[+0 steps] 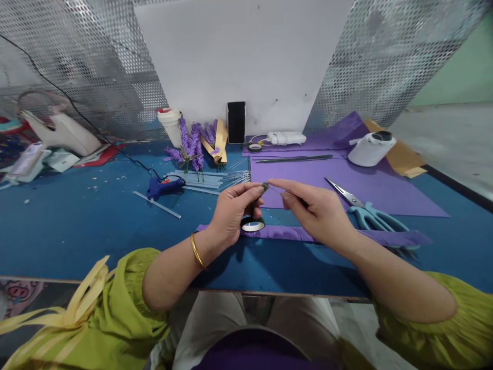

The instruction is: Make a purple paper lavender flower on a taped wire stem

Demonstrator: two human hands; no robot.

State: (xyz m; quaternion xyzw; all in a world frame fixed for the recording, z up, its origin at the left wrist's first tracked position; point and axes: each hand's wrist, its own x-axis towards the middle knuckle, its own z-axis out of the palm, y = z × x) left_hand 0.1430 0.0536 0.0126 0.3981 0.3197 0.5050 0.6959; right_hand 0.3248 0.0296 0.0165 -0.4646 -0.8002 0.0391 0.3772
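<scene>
My left hand (pixel 233 210) is closed around a small roll of dark green tape (pixel 253 223), its thumb and forefinger pinching the tape's free end (pixel 265 186). My right hand (pixel 314 208) meets it from the right, fingers pinched on a thin wire or stem (pixel 276 189) at that same spot. Both hands hover just above a fringed purple paper strip (pixel 304 235) lying on the blue table (pixel 77 231).
Teal-handled scissors (pixel 365 210) lie right of my hands on a purple sheet (pixel 346 180). A blue glue gun (pixel 164 187), glue sticks (pixel 200 180), purple paper flowers (pixel 192 144), a black phone (pixel 236 122), a second tape roll (pixel 254 147) and white containers (pixel 370 149) sit farther back.
</scene>
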